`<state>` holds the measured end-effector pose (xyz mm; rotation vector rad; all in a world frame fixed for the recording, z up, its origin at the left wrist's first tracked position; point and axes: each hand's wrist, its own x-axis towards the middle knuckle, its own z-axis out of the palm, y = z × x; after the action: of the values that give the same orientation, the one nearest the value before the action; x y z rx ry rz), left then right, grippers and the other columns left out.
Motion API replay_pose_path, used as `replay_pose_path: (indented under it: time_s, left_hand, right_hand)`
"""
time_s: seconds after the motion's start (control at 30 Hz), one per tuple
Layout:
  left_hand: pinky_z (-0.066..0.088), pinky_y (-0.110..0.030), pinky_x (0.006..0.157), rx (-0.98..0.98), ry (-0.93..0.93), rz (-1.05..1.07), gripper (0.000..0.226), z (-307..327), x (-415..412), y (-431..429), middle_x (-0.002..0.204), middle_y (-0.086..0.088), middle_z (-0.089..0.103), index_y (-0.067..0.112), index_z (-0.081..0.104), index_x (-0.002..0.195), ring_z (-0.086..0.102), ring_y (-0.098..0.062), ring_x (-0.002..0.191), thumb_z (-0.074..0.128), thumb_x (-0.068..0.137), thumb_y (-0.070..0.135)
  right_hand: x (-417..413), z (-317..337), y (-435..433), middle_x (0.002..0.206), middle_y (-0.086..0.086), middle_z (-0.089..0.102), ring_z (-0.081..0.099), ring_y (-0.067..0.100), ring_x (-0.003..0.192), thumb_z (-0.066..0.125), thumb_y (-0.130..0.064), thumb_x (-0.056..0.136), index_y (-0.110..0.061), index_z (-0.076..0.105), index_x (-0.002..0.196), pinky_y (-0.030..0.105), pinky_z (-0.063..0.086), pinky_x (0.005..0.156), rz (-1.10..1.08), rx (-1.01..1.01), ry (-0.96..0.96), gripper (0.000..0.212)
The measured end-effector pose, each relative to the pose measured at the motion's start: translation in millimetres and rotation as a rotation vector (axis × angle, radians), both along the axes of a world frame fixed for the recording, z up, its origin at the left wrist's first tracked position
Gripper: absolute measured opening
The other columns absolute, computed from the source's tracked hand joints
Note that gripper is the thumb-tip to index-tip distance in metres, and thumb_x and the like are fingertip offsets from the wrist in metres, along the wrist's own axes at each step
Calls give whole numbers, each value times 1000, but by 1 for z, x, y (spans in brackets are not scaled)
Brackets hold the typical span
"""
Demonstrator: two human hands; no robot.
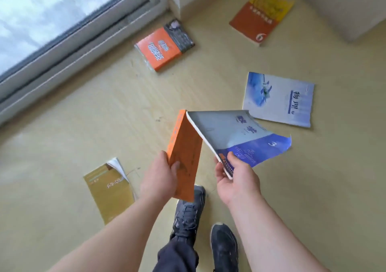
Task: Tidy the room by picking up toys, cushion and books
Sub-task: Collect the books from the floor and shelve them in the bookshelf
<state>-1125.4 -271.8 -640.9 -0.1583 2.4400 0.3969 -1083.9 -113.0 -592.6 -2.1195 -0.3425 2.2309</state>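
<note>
Left hand (pixel 160 175) gripping an orange book (pixel 184 157), right hand (pixel 236 177) pinching a blue book (pixel 240 134) by its corner, far ends close, both held over the middle of the floor (pixel 83 115), pale book (pixel 279 100), gold book (pixel 108 190), thick book (pixel 160 50) and red book (pixel 259 19) lying around

Left hand (pixel 160 176) and right hand (pixel 237 181) both grip, outstretched.

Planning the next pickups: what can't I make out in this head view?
- Toys, cushion: none in the head view; its edges cut off the room.
- Gold book: near edge hidden by the left forearm.
- Floor behind the held orange book and blue book: covered by them.
- Red-and-yellow book: cover print blurred, unreadable.
- Window: outside washed out, blurred.
</note>
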Motion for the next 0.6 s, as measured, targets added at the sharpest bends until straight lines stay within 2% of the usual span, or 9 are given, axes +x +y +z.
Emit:
replay_pose_path:
  time_s: [0.1, 0.2, 0.3, 0.4, 0.47, 0.53, 0.6]
  left_hand:
    - [37, -35, 67, 12, 34, 161, 26, 44, 14, -37, 82, 1, 53, 19, 41, 93, 48, -29, 74, 50, 100, 42]
    - [40, -37, 69, 8, 61, 284, 25, 76, 37, -85, 89, -2, 58, 20, 41, 93, 58, -34, 84, 50, 100, 43]
    - [46, -39, 71, -4, 104, 416, 24, 103, 72, -147, 93, -2, 61, 22, 43, 100, 60, -33, 86, 50, 99, 45]
    - [42, -36, 67, -28, 109, 552, 28, 117, 113, -212, 90, -2, 61, 22, 46, 109, 54, -31, 78, 54, 98, 47]
    - [47, -37, 72, -16, 57, 654, 35, 118, 145, -264, 98, -2, 65, 25, 49, 119, 61, -33, 88, 62, 93, 46]
    - [53, -39, 80, 21, 15, 737, 40, 111, 175, -310, 103, -2, 67, 23, 52, 117, 64, -32, 95, 72, 87, 41]
    - [52, -38, 79, 27, -45, 812, 37, 103, 209, -353, 99, -2, 65, 21, 53, 110, 63, -31, 95, 75, 84, 35]
  right_hand:
    - [-16, 38, -26, 99, 21, 66, 72, 37, 96, 63, 4, 92, 3, 59, 105, 24, 54, 44, 159, 77, -42, 13]
    - [-15, 67, -61, 101, 20, 66, 71, 33, 79, 61, 5, 91, 0, 59, 98, 24, 55, 44, 340, 139, -64, 8]
    - [1, 86, -108, 104, 19, 70, 74, 35, 84, 59, 4, 91, 1, 62, 104, 25, 56, 48, 555, 177, -46, 14]
    - [28, 90, -156, 97, 17, 71, 74, 35, 78, 58, 4, 91, 3, 63, 104, 26, 57, 48, 789, 212, -12, 14]
    - [53, 82, -198, 87, 18, 70, 72, 34, 70, 58, 2, 91, 5, 62, 103, 26, 56, 47, 971, 230, -5, 13]
    - [77, 74, -238, 80, 19, 70, 71, 33, 62, 56, 2, 91, 6, 62, 103, 27, 55, 46, 1155, 255, -5, 14]
    - [103, 64, -282, 76, 20, 69, 68, 32, 54, 55, 3, 91, 6, 61, 97, 29, 55, 45, 1360, 284, -10, 9]
